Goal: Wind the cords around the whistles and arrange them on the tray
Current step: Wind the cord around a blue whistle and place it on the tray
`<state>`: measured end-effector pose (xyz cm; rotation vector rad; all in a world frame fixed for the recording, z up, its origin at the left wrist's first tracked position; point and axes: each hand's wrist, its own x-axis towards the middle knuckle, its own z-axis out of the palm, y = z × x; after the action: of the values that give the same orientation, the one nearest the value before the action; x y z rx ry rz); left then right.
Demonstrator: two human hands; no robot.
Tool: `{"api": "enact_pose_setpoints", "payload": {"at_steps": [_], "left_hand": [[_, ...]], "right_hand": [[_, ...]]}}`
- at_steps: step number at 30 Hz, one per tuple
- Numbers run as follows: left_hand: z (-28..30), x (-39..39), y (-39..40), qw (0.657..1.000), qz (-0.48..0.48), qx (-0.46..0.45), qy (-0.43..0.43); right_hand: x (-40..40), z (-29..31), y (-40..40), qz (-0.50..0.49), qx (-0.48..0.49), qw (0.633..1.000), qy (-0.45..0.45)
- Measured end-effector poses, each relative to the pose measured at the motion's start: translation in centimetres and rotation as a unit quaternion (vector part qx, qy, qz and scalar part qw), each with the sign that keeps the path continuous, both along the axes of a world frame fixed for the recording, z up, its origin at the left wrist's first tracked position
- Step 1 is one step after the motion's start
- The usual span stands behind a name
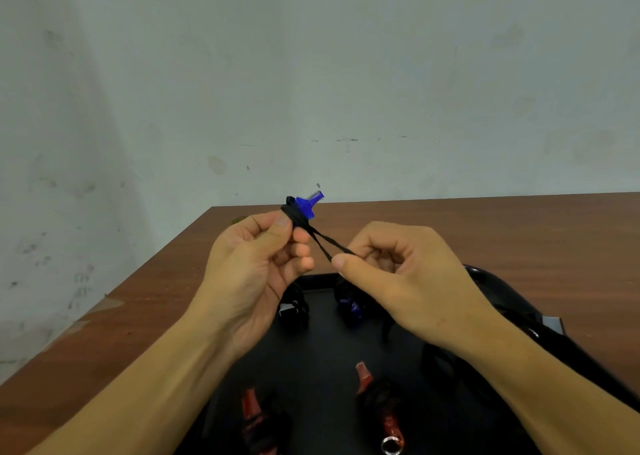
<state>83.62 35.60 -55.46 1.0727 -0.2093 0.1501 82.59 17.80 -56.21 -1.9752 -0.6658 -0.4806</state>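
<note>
A brown wooden table (485,226) stands against a pale wall. A black tray (322,343) lies directly on it, at the near side, with wound whistles inside.

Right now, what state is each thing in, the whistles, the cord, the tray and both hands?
Blue whistle: held up, partly wound.
Cord: taut between the hands.
Left hand: grips the whistle.
Right hand: pinches the cord loop.
Red whistles: wound, lying on the tray.
Tray: on the table, partly filled.
</note>
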Motion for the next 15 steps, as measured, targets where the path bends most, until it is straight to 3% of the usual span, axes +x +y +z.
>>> {"api": "enact_pose_setpoints", "payload": {"at_steps": [4,9,15], "left_hand": [[0.00,-0.19,-0.12,0.999,0.021,0.036,-0.035],[-0.36,-0.48,-0.25,0.969,0.077,0.193,-0.135],[-0.46,-0.74,-0.18,0.909,0.135,0.352,-0.178]], "right_hand": [[0.02,-0.13,-0.14,-0.027,0.019,0.998,-0.054],[-0.14,0.10,-0.23,-0.023,0.056,0.996,-0.061],[-0.27,0.18,-0.21,0.122,0.170,0.974,0.085]]}}
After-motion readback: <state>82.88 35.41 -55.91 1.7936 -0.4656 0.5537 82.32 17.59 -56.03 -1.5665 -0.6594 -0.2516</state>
